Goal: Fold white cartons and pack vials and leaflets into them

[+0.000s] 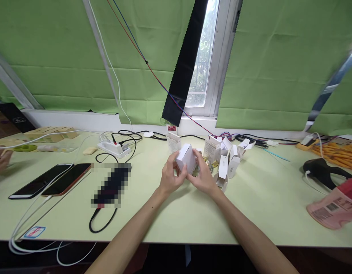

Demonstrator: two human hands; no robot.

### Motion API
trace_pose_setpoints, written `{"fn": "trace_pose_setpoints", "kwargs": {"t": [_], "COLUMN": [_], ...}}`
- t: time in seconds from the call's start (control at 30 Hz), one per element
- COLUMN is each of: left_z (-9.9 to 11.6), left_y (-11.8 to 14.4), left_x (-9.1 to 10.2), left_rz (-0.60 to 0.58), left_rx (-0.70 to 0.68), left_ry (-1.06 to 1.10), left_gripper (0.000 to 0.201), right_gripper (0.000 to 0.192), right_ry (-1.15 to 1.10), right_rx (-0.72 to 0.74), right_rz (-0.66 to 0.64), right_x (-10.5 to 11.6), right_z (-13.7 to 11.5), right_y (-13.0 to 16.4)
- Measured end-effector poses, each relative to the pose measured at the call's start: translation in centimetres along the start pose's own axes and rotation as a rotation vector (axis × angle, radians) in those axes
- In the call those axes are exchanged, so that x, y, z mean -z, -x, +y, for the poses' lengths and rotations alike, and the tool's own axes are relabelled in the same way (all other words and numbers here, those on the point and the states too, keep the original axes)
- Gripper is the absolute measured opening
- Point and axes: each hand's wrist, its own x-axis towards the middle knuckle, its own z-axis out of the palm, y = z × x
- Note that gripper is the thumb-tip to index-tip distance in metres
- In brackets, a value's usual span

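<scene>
A small white cardboard box (pixel 185 156) is held up above the table, tilted, between both hands. My left hand (pixel 170 176) grips its left side, with the thumb across the lower front. On the other side my right hand (pixel 203 176) has its fingers closed on the box's right edge. Right behind the hands stand several more small white boxes (pixel 233 161), some with flaps open. Gold-coloured shiny pieces (pixel 209 164) lie among them, partly hidden by my right hand. Another printed box (pixel 174 142) stands just behind the held one.
On the left lie two phones (pixel 66 180), a blurred-out device (pixel 113 184) on a black cable and a power strip (pixel 114 148). Another person's hand (pixel 0 160) is at the far left edge. To the right are a black scanner-like device (pixel 318 167) and a pink container (pixel 334 207).
</scene>
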Motion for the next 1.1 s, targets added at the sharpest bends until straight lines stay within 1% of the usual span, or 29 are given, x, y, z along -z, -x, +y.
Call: {"fn": "trace_pose_setpoints", "kwargs": {"t": [0.23, 0.47, 0.6, 0.83, 1.1], "left_z": [0.1, 0.21, 0.24, 0.24, 0.04], "left_y": [-0.07, -0.19, -0.22, -0.3, -0.1], "left_x": [0.01, 0.03, 0.01, 0.16, 0.15], "left_rz": [0.009, 0.003, 0.012, -0.006, -0.017], "left_rx": [0.011, 0.055, 0.046, 0.031, 0.01], "left_ry": [0.014, 0.013, 0.006, -0.002, -0.046], "left_gripper": [0.053, 0.051, 0.049, 0.042, 0.041], "right_gripper": [0.079, 0.08, 0.08, 0.08, 0.079], "right_ry": [0.002, -0.003, 0.002, 0.015, 0.027], "right_rx": [0.0, 0.001, 0.014, 0.025, 0.013], "right_rz": [0.001, -0.004, -0.001, 0.007, 0.007], "right_x": [-0.13, -0.07, -0.03, -0.13, -0.01], "right_z": [-0.05, 0.06, 0.01, 0.23, 0.05], "right_y": [-0.02, -0.01, 0.05, -0.01, -0.04]}}
